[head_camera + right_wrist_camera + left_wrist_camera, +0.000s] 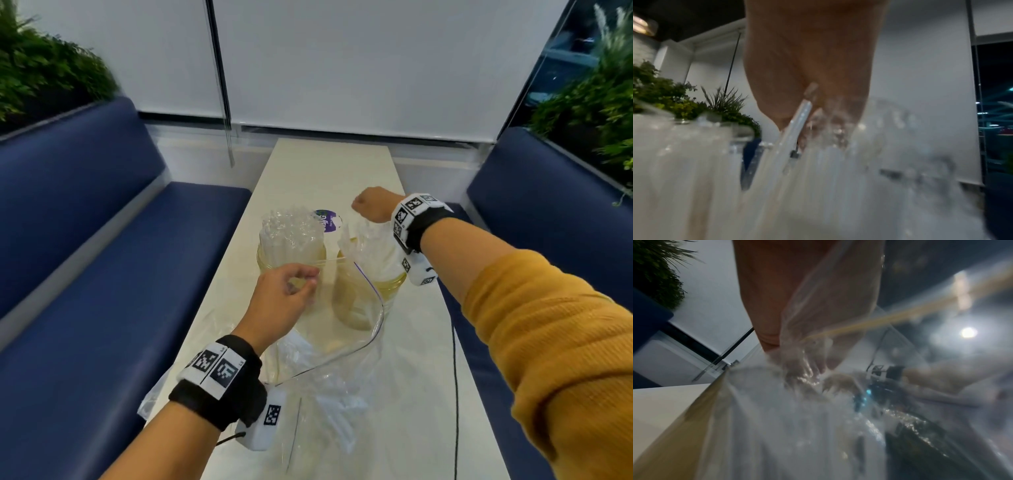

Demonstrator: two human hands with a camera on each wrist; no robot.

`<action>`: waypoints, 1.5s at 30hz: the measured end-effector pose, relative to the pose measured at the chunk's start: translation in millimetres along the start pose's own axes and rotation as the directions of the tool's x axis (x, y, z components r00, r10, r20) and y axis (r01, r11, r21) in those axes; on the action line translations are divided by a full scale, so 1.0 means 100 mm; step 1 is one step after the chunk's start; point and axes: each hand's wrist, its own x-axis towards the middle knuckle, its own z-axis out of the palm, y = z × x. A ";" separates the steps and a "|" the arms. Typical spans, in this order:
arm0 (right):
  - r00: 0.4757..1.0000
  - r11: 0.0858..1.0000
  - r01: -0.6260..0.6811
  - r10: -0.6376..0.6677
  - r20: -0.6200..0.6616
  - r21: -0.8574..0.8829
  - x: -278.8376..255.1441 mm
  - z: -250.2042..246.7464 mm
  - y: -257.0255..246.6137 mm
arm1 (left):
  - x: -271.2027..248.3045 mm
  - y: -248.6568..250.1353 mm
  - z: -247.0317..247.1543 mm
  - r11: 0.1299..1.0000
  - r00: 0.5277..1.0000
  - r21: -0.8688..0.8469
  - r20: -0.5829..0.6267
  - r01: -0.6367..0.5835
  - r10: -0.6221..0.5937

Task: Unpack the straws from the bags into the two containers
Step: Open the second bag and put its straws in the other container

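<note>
Blue booth seats flank the worktop (424, 342); left hand (284, 294) pinches the bag (329, 387) rim at 6 o'clock, while right hand (373, 204) grips upright straws (356, 240) over the right container (370, 284) at 12 o'clock

Navy benches (85, 212), cream table (329, 164), mustard sleeve (548, 342), clear straws (291, 229), black-and-white-patterned wristbands (219, 377).

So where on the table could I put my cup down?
The far end of the table, past the purple-topped lid, is bare. It is crowded around the two straw containers, and the open plastic bag held by the left hand covers the near end.
</note>
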 end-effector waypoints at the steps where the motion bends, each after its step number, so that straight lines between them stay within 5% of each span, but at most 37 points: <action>1: 1.000 1.000 0.006 -0.006 -0.010 0.021 -0.01 0.01 0.00 | 0.00 0.00 -0.01 1.000 1.000 0.001 0.000 -0.001 0.001; 9: 0.944 0.986 0.071 -0.018 -0.329 0.148 -0.50 -0.05 0.08 | 0.00 0.00 -0.02 1.000 1.000 -0.016 0.001 -0.010 0.010; 14: 0.974 0.991 0.078 -0.054 -0.219 0.106 -0.86 0.37 0.07 | 0.00 0.01 0.00 0.999 1.000 -0.034 0.019 -0.006 0.006; 18: 0.826 0.981 0.082 0.032 -0.562 0.177 -0.87 0.41 0.23 | 0.00 0.01 0.02 0.999 1.000 -0.035 0.019 -0.002 0.003; 22: 0.917 0.995 0.033 0.006 -0.400 0.090 -0.82 0.75 0.23 | -0.04 0.01 0.04 1.000 1.000 -0.020 0.029 0.000 0.001; 26: 0.844 0.992 -0.005 0.072 -0.532 0.126 -0.76 0.68 0.18 | -0.04 0.02 0.05 1.000 1.000 -0.004 0.028 -0.011 0.011; 28: 0.850 0.997 0.044 -0.003 -0.526 0.066 -0.73 0.61 0.09 | -0.05 0.02 0.04 1.000 0.999 0.002 0.030 -0.016 0.016; 31: 0.929 0.977 0.189 -0.211 -0.304 -0.099 -0.66 0.68 -0.01 | -0.05 0.02 0.04 1.000 0.999 -0.004 0.032 -0.011 0.012; 33: 0.947 0.961 0.198 -0.238 -0.217 -0.192 -0.67 0.62 -0.02 | -0.07 0.03 0.02 1.000 0.999 -0.010 0.037 -0.007 0.007; 37: 0.854 0.979 0.195 -0.202 -0.479 -0.065 -0.74 0.44 -0.04 | -0.08 0.05 0.02 1.000 0.998 -0.007 0.068 -0.007 0.007; 39: 0.857 0.954 0.278 -0.298 -0.421 -0.110 -0.80 0.48 -0.09 | -0.08 0.09 0.06 1.000 0.996 -0.009 0.090 -0.018 0.018; 42: 0.908 0.896 0.328 -0.386 -0.164 -0.298 -0.84 0.66 -0.05 | -0.08 0.16 0.14 0.998 0.990 -0.032 0.136 -0.045 0.049; 45: 0.895 0.962 0.255 -0.272 -0.354 -0.093 -1.05 0.45 0.02 | -0.11 0.20 0.16 0.997 0.973 -0.036 0.221 -0.067 0.073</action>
